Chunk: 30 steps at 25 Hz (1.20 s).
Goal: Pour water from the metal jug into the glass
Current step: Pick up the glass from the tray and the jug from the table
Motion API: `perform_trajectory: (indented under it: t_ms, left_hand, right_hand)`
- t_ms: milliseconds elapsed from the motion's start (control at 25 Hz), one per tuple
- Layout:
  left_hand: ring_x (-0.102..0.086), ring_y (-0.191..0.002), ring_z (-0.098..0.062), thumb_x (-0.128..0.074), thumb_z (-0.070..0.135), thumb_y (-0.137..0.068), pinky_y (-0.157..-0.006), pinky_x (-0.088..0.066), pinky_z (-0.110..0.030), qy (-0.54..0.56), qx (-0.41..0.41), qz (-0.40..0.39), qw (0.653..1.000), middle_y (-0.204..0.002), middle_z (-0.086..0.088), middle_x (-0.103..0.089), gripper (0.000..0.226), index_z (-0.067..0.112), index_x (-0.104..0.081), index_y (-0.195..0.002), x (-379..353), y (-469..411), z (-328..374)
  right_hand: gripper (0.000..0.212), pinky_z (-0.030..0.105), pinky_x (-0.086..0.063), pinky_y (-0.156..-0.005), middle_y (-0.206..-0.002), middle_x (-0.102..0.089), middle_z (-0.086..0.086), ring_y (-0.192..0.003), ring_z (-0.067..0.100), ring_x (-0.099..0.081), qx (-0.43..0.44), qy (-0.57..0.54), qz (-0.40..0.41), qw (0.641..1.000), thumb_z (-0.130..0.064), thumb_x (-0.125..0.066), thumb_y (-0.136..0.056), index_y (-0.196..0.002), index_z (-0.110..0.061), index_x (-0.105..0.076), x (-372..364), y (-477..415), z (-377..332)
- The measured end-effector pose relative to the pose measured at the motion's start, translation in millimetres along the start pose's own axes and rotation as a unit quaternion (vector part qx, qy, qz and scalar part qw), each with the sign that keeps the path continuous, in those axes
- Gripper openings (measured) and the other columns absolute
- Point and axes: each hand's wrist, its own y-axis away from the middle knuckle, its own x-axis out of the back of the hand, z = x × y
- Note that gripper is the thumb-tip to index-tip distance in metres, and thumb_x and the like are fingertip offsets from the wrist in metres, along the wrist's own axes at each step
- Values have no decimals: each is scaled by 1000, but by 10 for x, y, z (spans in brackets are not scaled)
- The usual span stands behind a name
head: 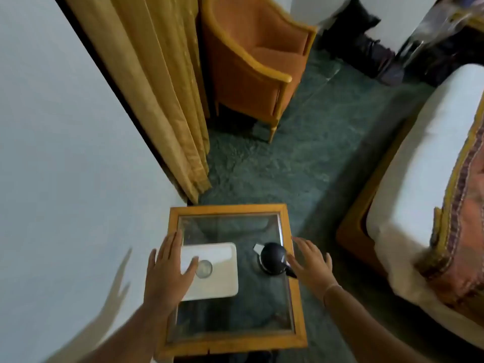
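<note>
On the desk, bare glass lies open at twelve and six o'clock. The white tray carrying the glass fills nine o'clock; the jug blocks three o'clock. A clear lane runs between tray and jug.

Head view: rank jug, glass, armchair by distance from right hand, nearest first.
From the right hand:
1. Metal jug, just left of its fingertips.
2. Glass, on the white tray, by the left hand.
3. Armchair, far across the carpet.
</note>
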Motion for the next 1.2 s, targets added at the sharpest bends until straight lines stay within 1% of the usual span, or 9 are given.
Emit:
perform_trajectory:
  t_ms: [80, 200, 320, 400, 560, 720, 920, 1040, 1200]
  left_hand:
    - [-52, -150, -34, -65, 64, -93, -125, -38, -62, 42, 53, -58, 996, -169, -5, -47, 90, 29, -25, -167, -560, 117, -202]
    - [-60, -139, -34, -84, 58, -84, -108, -58, -62, 91, 100, -122, 983, -159, -4, -54, 106, 36, -18, -164, -1324, 313, -491]
    - [-58, -142, -33, -93, 50, -81, -104, -60, -58, 165, 144, -118, 968, -160, -5, -51, 113, 37, -18, -164, -1779, 212, -638]
    - [-55, -144, -31, -96, 44, -79, -105, -59, -56, 209, 188, -125, 952, -163, -5, -47, 116, 38, -18, -164, -2073, 102, -748]
    - [-45, -153, -33, -96, 44, -78, -114, -52, -58, 242, 239, -131, 931, -171, -4, -39, 118, 40, -16, -165, -2501, -21, -897]
    - [-47, -153, -33, -93, 48, -80, -113, -51, -62, 260, 258, -139, 920, -172, 0, -40, 112, 45, -19, -163, -2713, -200, -950]
    - [-54, -136, -22, -94, 40, -82, -103, -60, -51, 274, 234, -101, 927, -162, 2, -51, 98, 45, -33, -158, -2827, -439, -934]
    - [-51, -129, -15, -95, 38, -82, -104, -59, -50, 277, 219, -89, 931, -159, 1, -54, 94, 44, -37, -156, -2848, -532, -891]
    - [-57, -135, -24, -97, 35, -80, -107, -59, -53, 282, 216, -85, 931, -156, 1, -56, 89, 38, -44, -150, -2898, -563, -905]
  right_hand:
    - [61, 68, -1, -127, -169, -39, -2, -158, 22, -27, -27, -33, -25, 999, -49, -58, -104, -160, -39, -36, -407, 0, 367]
    - [70, 67, -22, -124, -163, -49, -1, -150, 25, -42, -54, -109, 26, 992, -24, -72, -97, -157, -37, -39, -934, 33, 757]
    - [68, 36, -45, -114, -148, -59, -2, -136, 12, -56, -66, -253, 108, 959, -14, -74, -98, -155, -32, -43, -1233, -172, 889]
    - [64, 15, -46, -100, -140, -63, -6, -125, -3, -59, -79, -296, 120, 944, -10, -74, -98, -154, -29, -47, -1363, -318, 988]
    - [46, 42, -53, -100, -118, -70, 11, -113, 26, -67, -22, -242, 152, 958, 15, -69, -91, -126, -15, -63, -1569, -539, 1223]
    - [27, 59, -54, -93, -107, -74, 25, -107, 47, -68, -25, -259, 146, 955, 11, -74, -91, -114, -3, -69, -1605, -723, 1370]
    - [37, 33, -59, -88, -100, -84, -11, -99, 13, -75, -23, -291, 7, 957, -3, -82, -91, -108, -35, -78, -1400, -782, 1467]
    - [20, 38, -54, -83, -93, -81, -1, -88, 13, -68, -47, -300, -72, 950, -8, -88, -86, -99, -22, -82, -1376, -780, 1548]
    - [22, 37, -50, -85, -88, -76, 7, -88, 19, -66, -26, -324, -124, 937, -38, -89, -84, -85, -18, -80, -1330, -758, 1541]
